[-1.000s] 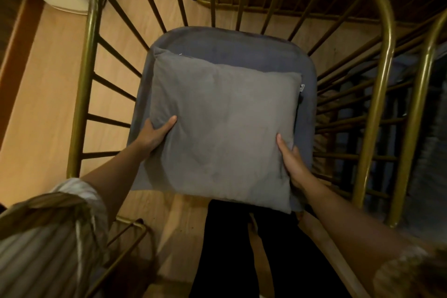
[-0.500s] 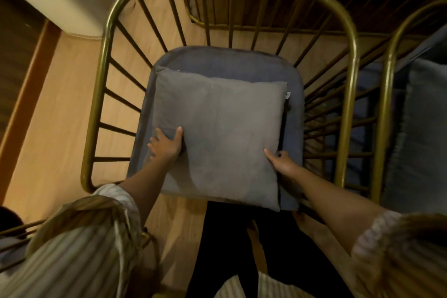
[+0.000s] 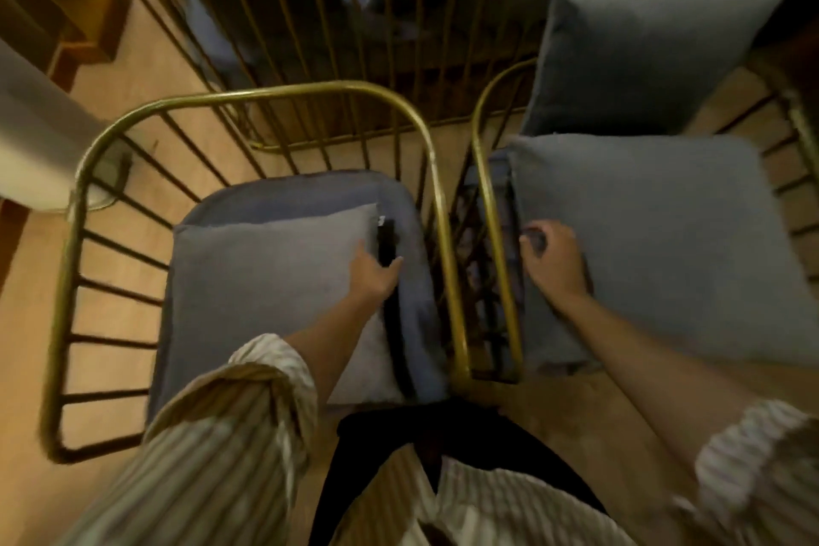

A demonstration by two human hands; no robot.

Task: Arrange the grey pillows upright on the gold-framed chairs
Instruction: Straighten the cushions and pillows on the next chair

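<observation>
Both hands are shifting rightward since the earlier frame: the right hand [image 3: 554, 259] is now curling around the left edge of the pillow [image 3: 664, 244] lying on the neighbouring chair [image 3: 487, 191], gripping it, while the left hand [image 3: 374, 275] is resting open on the right edge of the first pillow [image 3: 266, 293], lying flat on its seat [image 3: 292, 195]. Lifting each by the near edge and leaning it against the gold backrest should be standing it upright.
</observation>
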